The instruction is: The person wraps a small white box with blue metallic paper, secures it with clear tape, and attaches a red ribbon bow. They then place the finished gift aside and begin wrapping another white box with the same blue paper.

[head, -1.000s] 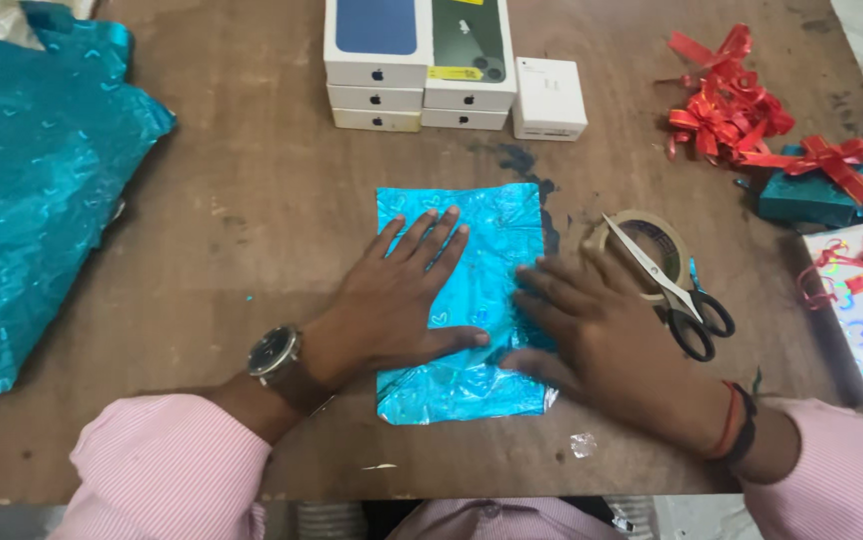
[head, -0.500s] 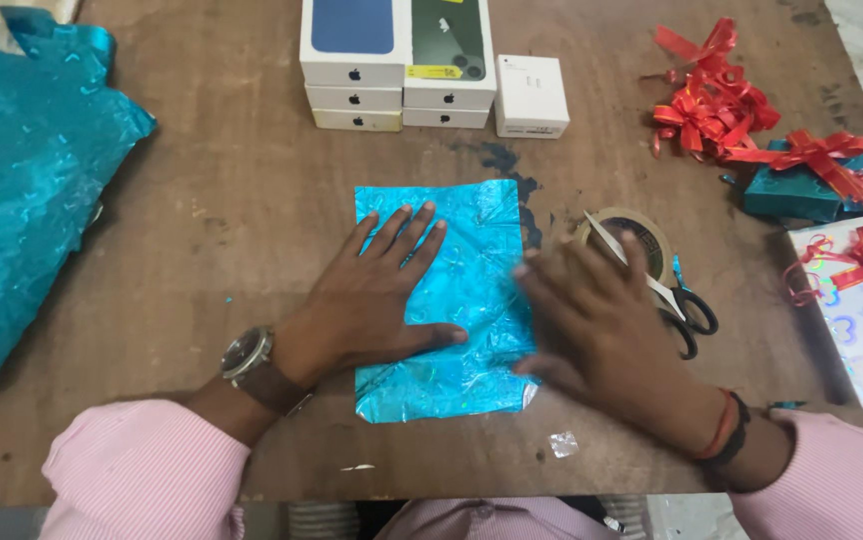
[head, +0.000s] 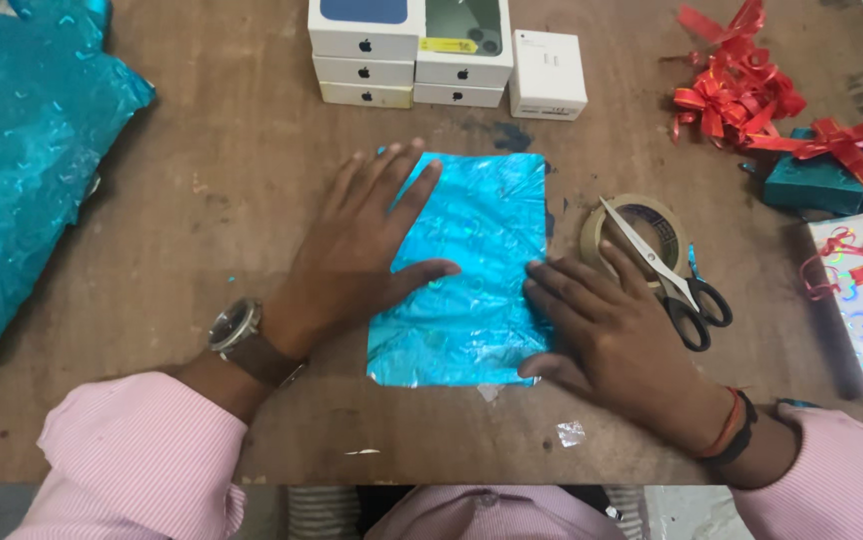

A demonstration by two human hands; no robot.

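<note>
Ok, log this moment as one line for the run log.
left hand: flat on blue foil wrap, left edge | right hand: flat on its right edge | scissors on tape roll beside it

Just one head-mounted cam here, looking steeply down from the person's side of the brown desk (head: 252,200), close in, far edge cut off up top.

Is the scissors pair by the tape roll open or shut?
Shut: the scissors lie with blades together, pointing as one tip across the tape roll, beside the right hand.
</note>
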